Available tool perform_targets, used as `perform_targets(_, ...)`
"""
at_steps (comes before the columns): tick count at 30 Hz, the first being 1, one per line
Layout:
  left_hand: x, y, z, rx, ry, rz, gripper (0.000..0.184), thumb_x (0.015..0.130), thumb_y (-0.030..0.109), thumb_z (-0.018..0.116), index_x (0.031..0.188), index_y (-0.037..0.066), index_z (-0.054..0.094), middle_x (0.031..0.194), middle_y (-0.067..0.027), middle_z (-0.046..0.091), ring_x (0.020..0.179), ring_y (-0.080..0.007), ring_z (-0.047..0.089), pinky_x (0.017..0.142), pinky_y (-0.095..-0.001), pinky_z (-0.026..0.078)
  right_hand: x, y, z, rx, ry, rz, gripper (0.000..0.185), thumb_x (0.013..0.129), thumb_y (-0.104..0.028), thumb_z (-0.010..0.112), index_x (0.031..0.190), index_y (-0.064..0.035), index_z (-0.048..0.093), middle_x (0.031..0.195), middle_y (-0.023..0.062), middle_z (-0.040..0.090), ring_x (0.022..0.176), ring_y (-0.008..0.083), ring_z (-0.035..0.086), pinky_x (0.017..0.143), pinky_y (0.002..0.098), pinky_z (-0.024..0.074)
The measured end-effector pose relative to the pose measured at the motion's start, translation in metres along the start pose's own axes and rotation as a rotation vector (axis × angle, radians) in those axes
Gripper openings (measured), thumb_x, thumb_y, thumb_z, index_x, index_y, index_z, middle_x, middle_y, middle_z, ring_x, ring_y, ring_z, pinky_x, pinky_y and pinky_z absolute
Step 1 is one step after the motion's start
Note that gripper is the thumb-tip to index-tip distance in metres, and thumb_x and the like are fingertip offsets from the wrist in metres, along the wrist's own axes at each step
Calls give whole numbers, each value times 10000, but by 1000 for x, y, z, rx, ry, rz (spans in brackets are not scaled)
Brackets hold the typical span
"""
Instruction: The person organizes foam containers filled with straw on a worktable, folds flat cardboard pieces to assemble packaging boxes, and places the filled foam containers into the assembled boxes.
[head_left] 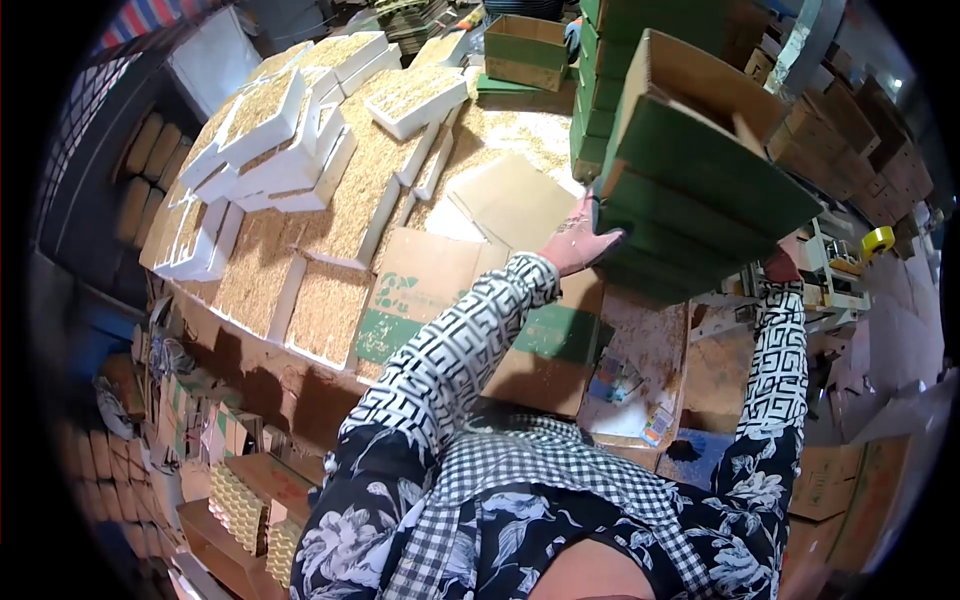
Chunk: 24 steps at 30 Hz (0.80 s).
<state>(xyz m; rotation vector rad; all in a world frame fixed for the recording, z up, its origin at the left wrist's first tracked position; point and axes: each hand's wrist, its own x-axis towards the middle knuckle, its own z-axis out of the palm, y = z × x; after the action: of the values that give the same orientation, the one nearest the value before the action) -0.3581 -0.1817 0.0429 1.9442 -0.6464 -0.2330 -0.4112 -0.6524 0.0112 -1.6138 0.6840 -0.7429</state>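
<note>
A stack of nested green cardboard boxes (700, 190), open and brown inside at the top, is tilted in front of me. My left hand (582, 240) grips its left side, thumb stretched across the near face and the other fingers partly hidden. At its lower right corner is my right hand (783, 262), mostly hidden by the box, pressed against that side. Below the stack lies a flat brown and green cardboard piece (555, 345) on the work surface, with small printed packets (612, 380) beside it.
White foam trays (265, 110) filled with sawdust-like grains cover the left of the table. A smaller open green box (525, 55) stands at the back, beside another green stack (590, 100). A yellow tape roll (878, 240) is at the right. Flat cardboard (430, 265) lies mid-table.
</note>
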Motion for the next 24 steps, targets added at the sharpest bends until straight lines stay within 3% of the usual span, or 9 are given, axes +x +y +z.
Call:
perform_targets(3,-28,-27,-24,228,-61,21,886,812,450,618,1417,-59,217,1433,-294,277,1340,-408,276,1114,-416,243,-52,24,1,51,138,-59,385,940,-170,497,1261,42,492,1268,139,544,1117,219,548,963,320,433)
perform_targets(5,-55,-97,-62,627,318,216,824,779,508,630,1350,-28,375,1386,-280,345,1289,-393,349,1079,-465,274,-144,44,-7,368,202,-183,370,950,-169,482,1253,42,502,1263,137,552,1115,218,550,965,321,430)
perform_targets(10,-147,-200,-191,608,518,-888,933,815,685,445,1367,-57,320,1286,-300,436,1241,-426,392,1042,-523,292,-343,128,110,38,-489,93,504,983,-237,411,1326,127,356,1407,260,363,1278,370,386,1099,403,281)
perform_targets(12,-171,-234,-189,652,179,-690,800,869,568,474,1383,-25,320,1318,-288,430,1228,-417,424,1043,-465,327,-375,110,157,-519,-551,-13,514,977,-218,410,1335,138,310,1396,345,301,1296,433,323,1098,426,266)
perform_targets(13,-177,-213,-180,596,402,-681,739,886,504,502,1383,-14,327,1334,-277,426,1222,-405,438,1040,-440,343,-394,58,193,-813,-393,35,518,977,-205,406,1347,137,284,1388,386,265,1309,456,285,1101,435,252)
perform_targets(16,-192,-189,-209,258,542,-503,636,872,374,586,1333,-21,396,1293,-228,498,1217,-347,463,1020,-404,373,-384,51,177,-572,-590,-54,566,975,-293,434,1383,72,289,1392,369,281,1311,433,308,1106,418,246)
perform_targets(19,-193,-185,-249,-281,727,-121,610,899,463,556,1248,-33,486,1186,-167,571,1089,-234,542,939,-332,419,-374,12,165,-83,-411,-73,490,981,-299,439,1348,24,407,1307,125,499,1179,228,471,1015,328,352)
perform_targets(21,-182,-133,-286,-341,696,103,613,918,498,517,1230,-29,504,1114,-118,586,1020,-172,533,888,-290,426,-378,-58,180,311,-256,-188,451,983,-269,424,1328,20,429,1300,150,490,1182,241,475,1042,324,319)
perform_targets(24,-154,-106,-313,-490,631,288,493,940,414,527,1188,-12,528,1052,-66,588,945,-128,528,839,-272,435,-378,-140,217,3,-114,-489,355,967,-239,462,1218,5,524,1185,96,549,1072,179,512,967,308,370)
